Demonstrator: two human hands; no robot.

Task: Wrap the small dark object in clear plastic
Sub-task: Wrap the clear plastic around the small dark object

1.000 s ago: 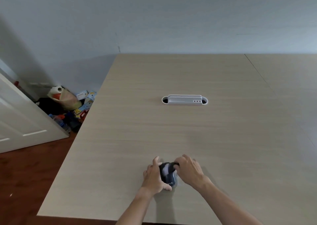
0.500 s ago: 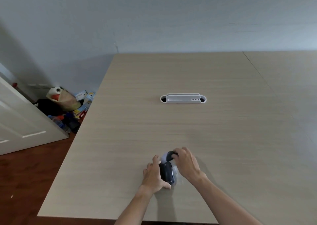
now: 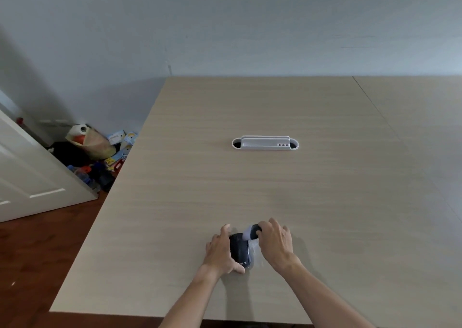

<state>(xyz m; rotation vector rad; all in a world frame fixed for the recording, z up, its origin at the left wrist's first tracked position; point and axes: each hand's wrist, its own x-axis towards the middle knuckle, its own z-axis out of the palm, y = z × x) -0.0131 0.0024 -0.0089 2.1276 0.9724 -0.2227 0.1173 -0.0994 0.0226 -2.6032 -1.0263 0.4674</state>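
A small dark object [image 3: 240, 250], rounded with pale lettering near its front end, lies on the wooden table [image 3: 262, 190] close to the near edge. My left hand [image 3: 220, 251] cups its left side, thumb under the front. Thin clear plastic [image 3: 254, 252] clings along its right side. My right hand [image 3: 276, 242] sits on the right and pinches a greyish, dark-tipped fold [image 3: 251, 232] at the object's far end; whether that fold is plastic or part of the object is unclear.
A white cable-port insert [image 3: 265, 143] is set into the table's middle. A seam [image 3: 375, 112] divides off a second table to the right. Left of the table, a white door [image 3: 30, 175] and a heap of bags and boxes [image 3: 97, 152] stand on the floor.
The right hand's fingers have lifted the far end a little, so a greyish fold now stands above the dark object. The left hand keeps its grip and both stay in place.
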